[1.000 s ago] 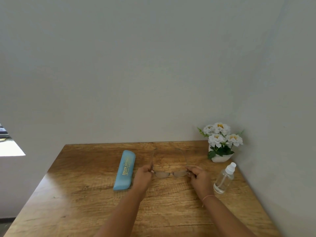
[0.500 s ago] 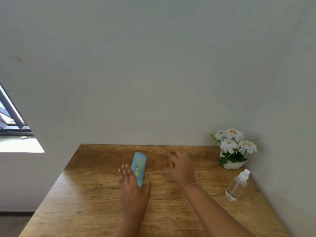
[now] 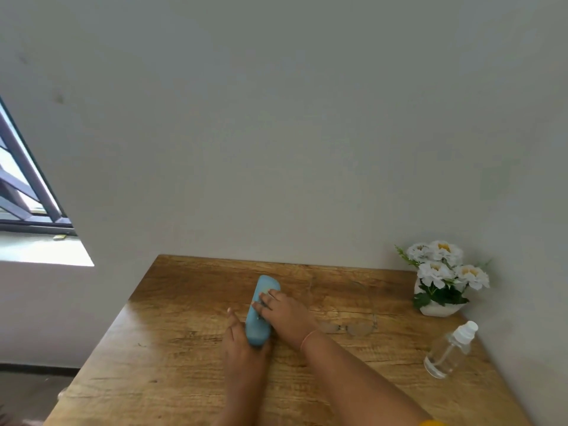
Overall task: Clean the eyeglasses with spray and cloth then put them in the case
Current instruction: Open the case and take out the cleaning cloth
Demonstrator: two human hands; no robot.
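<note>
Plainly, both hands were on the case [image 3: 265, 284]: the left hand [image 3: 242, 345] gripped its near end, and the right hand [image 3: 287, 313] lay across its middle with bent fingers hooked over the top, as if to pry up the lid. As far as we could tell, the case was not yet open. The eyeglasses [image 3: 350, 327] lay on the table [image 3: 184, 302] just right of the case, close by the right wrist. The spray bottle [image 3: 450, 348] stood well to the right of the case, with the flower pot [image 3: 439, 305] behind it. We saw no cloth. We judged that a stiff lid giving way suddenly could jerk the right forearm into the eyeglasses, scraping the lenses on the wood or pushing them towards the spray bottle. A loose left grip could also let the case skid away
</note>
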